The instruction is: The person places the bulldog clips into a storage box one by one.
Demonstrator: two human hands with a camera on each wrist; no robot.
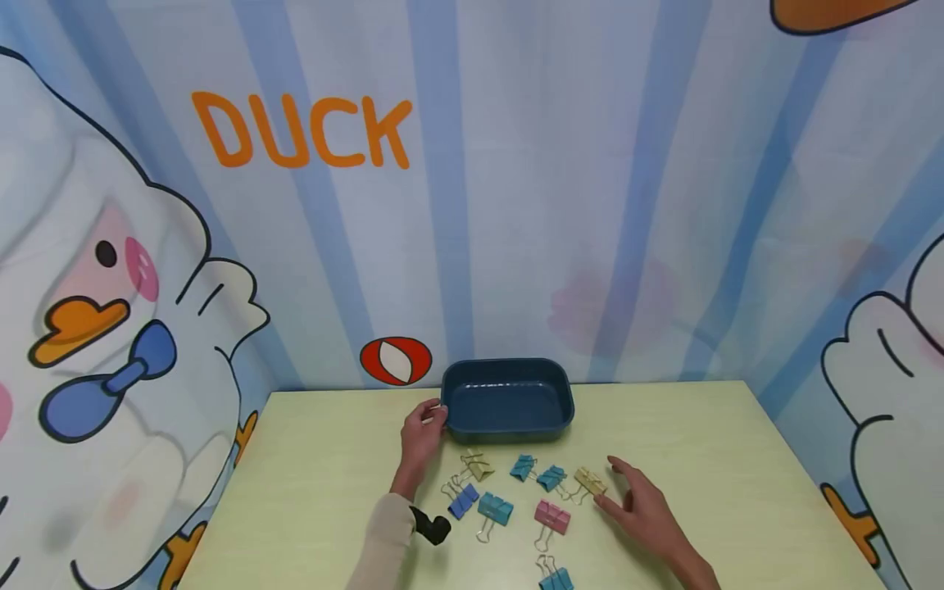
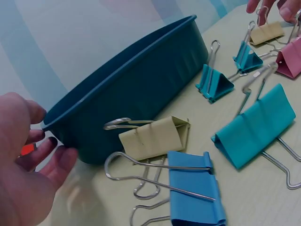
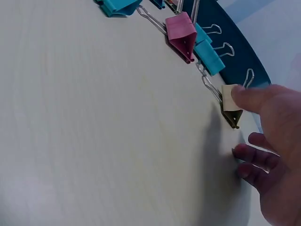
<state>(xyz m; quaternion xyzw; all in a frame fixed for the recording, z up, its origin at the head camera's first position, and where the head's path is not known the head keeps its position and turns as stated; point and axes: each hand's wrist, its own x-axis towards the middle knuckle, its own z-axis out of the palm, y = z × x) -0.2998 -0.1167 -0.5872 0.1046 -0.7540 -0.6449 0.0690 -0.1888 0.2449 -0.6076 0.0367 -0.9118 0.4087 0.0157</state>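
My left hand (image 1: 424,433) is at the left end of a dark blue rectangular tray (image 1: 509,437), its bent fingertips (image 2: 66,160) against the rim and end wall. My right hand (image 1: 645,508) reaches over a pale yellow binder clip (image 1: 590,481) with fingers apart. Its thumb (image 3: 247,98) overlaps that clip in the right wrist view; the other fingers are clear of it. Nearest my left hand lie another yellow binder clip (image 2: 153,139) and a blue binder clip (image 2: 193,188). A pink binder clip (image 1: 552,516) lies between the hands.
Several teal binder clips lie about, including a larger teal clip (image 1: 495,508) in the middle and a teal clip (image 1: 556,579) at the front. The pale table (image 1: 317,492) ends at a striped curtain (image 1: 509,205) behind the tray. Wire handles stick out from the clips.
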